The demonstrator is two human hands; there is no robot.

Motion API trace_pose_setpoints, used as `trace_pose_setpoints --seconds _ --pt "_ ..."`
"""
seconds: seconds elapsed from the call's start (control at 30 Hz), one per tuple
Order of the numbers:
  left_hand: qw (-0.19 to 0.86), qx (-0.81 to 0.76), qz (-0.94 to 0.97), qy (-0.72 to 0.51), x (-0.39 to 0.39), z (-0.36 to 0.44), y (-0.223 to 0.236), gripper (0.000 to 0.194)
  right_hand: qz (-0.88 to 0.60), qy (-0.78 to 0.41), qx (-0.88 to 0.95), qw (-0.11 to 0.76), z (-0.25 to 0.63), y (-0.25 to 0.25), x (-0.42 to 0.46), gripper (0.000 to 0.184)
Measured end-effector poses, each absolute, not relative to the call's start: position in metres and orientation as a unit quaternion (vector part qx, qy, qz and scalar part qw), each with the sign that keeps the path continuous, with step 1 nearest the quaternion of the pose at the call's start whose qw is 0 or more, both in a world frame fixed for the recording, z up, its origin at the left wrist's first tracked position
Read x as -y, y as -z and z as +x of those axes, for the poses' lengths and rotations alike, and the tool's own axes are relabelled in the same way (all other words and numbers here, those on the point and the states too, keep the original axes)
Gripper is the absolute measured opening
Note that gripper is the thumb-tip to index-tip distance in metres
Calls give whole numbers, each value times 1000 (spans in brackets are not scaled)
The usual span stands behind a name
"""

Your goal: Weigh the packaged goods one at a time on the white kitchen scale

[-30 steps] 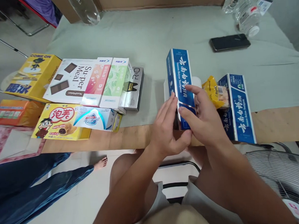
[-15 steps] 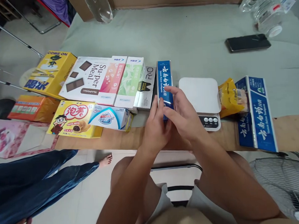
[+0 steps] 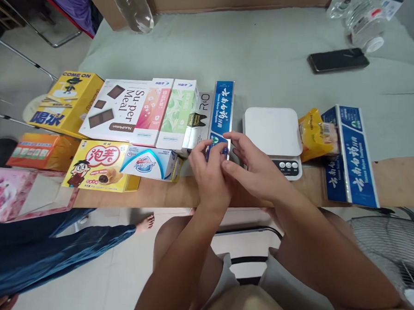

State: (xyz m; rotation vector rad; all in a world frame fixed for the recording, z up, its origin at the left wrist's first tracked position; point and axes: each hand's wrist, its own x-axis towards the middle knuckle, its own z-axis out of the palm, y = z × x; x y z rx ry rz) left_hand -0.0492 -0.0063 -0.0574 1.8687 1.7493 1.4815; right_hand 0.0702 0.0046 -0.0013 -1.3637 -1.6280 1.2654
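Observation:
A blue toothpaste box [image 3: 222, 105] lies lengthwise beside a silver-grey R&O box [image 3: 202, 120], its top leaning slightly right. My left hand [image 3: 211, 178] is closed around its near end, fingers over the edge. My right hand [image 3: 251, 166] is at the right of that end, fingers apart and bent, the thumb close to the left hand; whether it touches the box is hard to tell. Just right of it is a white kitchen scale [image 3: 273, 130] with nothing on its plate.
Left stand a green-white box [image 3: 179, 112], a Super Meal box [image 3: 116, 109], a yellow drink box [image 3: 67, 104], a puff snack box [image 3: 98, 165] and a Safeguard soap box [image 3: 148, 163]. Right are a yellow packet [image 3: 312, 135], more toothpaste boxes [image 3: 358, 158], a phone [image 3: 338, 60] and bottles [image 3: 365, 24].
The toothpaste box has turned slightly, its near end shifting left against the silver-grey box. My left hand has moved left and curled round that end; the right hand has shifted slightly down.

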Motion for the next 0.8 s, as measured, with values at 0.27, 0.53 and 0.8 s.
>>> trace_pose_setpoints --seconds 0.27,0.53,0.8 --pt "57 -374 726 -574 25 -12 35 22 -570 -288 625 450 129 -24 30 23" --pt "265 -301 806 -436 65 86 48 30 -748 -59 519 410 245 -3 48 29" --pt "315 -392 815 -287 71 130 61 63 -806 -208 479 279 272 26 47 71"
